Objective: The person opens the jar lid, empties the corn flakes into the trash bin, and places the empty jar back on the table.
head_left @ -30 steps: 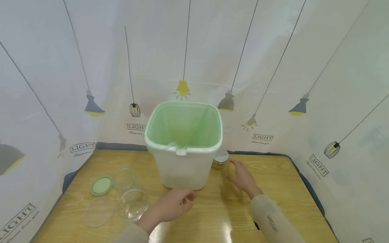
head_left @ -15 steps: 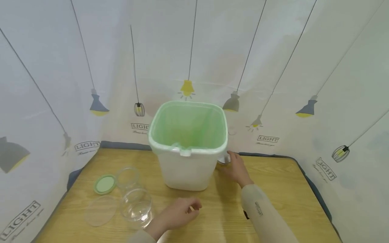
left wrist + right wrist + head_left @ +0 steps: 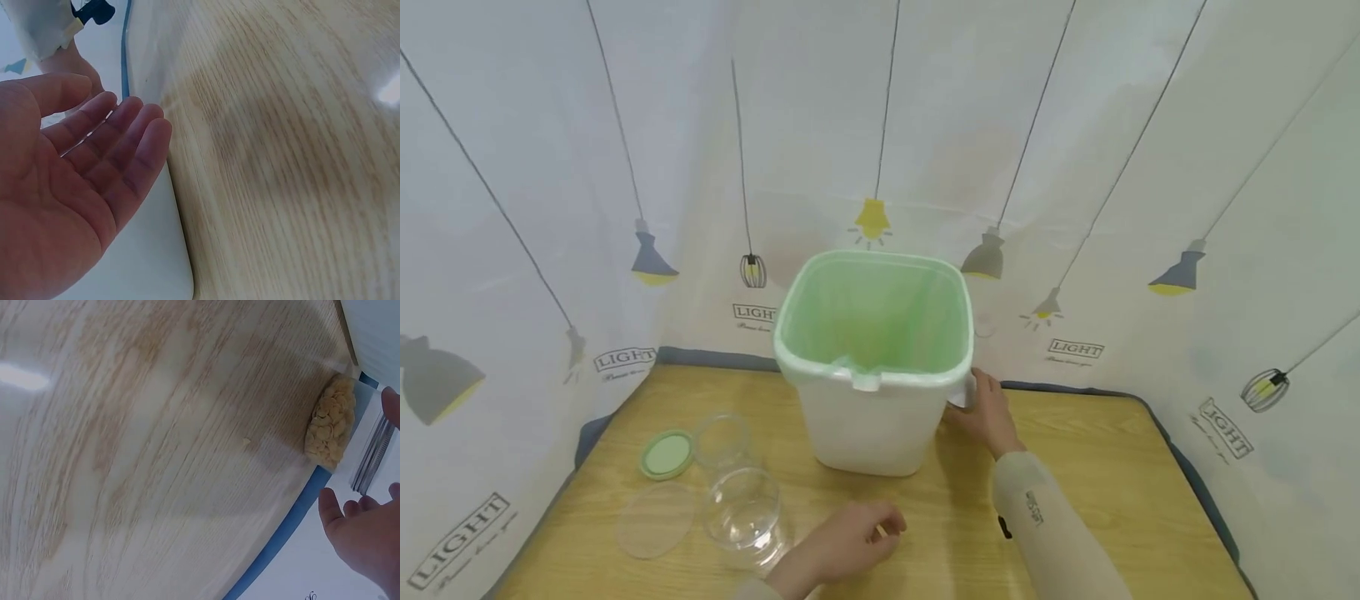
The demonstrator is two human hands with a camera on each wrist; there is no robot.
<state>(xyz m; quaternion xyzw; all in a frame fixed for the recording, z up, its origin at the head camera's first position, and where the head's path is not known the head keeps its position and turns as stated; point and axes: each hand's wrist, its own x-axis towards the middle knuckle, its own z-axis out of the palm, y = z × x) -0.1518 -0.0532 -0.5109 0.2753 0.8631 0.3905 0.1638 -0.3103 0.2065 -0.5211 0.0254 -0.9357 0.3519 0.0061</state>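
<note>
My right hand (image 3: 987, 417) reaches past the right side of a white bin with a pale green inside (image 3: 865, 429). It is at a clear jar (image 3: 331, 422) with a silver lid (image 3: 373, 456). In the right wrist view, thumb and fingers are spread to either side of the lid, with fingertips right at its edge. The jar has pale, flat flakes in its lower part; in the head view the bin and hand hide most of it. My left hand (image 3: 853, 542) hovers in front of the bin, palm turned up in the left wrist view, fingers loosely bent and holding nothing.
On the table's left lie a round green lid (image 3: 667, 454), a clear disc (image 3: 657, 521) and two clear round containers, one nearer me (image 3: 742, 508), one behind (image 3: 722, 437). A printed curtain (image 3: 1075, 250) surrounds the wooden table (image 3: 1090, 467). One small flake (image 3: 246, 441) lies loose.
My right hand has moved in from beside the jar to close round its lid. The left hand stays in front of the bin. The head view has shifted slightly.
</note>
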